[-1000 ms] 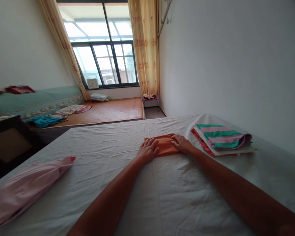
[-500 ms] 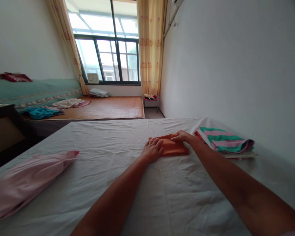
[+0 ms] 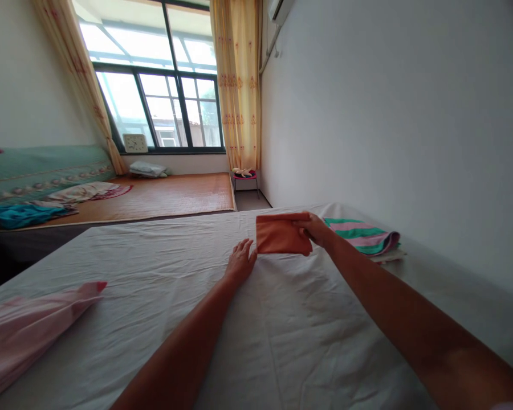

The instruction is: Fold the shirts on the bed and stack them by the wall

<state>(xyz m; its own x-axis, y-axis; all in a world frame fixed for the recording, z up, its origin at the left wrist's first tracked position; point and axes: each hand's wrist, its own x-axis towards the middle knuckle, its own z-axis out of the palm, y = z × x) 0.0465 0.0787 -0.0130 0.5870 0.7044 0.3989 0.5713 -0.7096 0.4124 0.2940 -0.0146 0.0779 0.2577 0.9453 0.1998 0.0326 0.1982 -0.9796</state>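
A folded orange cloth (image 3: pixel 280 234) is gripped at its right side by my right hand (image 3: pixel 314 228), thumb on the near face. It looks raised and tilted toward me above the white sheet (image 3: pixel 188 256). My left hand (image 3: pixel 240 261) rests on the sheet just left of the cloth, fingers stretched out and holding nothing. Whether its fingertips touch the cloth's lower left corner I cannot tell. Behind my right wrist lies a folded striped cloth (image 3: pixel 363 234) in green and pink, on top of other folded fabric.
A pink cloth bundle (image 3: pixel 38 324) lies at the left of the sheet. Beyond stand a bed with a brown mat (image 3: pixel 175 193), crumpled clothes (image 3: pixel 25 213) on it, and a small stool (image 3: pixel 245 176). A white wall (image 3: pixel 389 114) bounds the right side.
My right hand has lifted the orange cloth off the sheet and tilted it up. My left hand has come off the cloth onto the sheet. The view has turned right.
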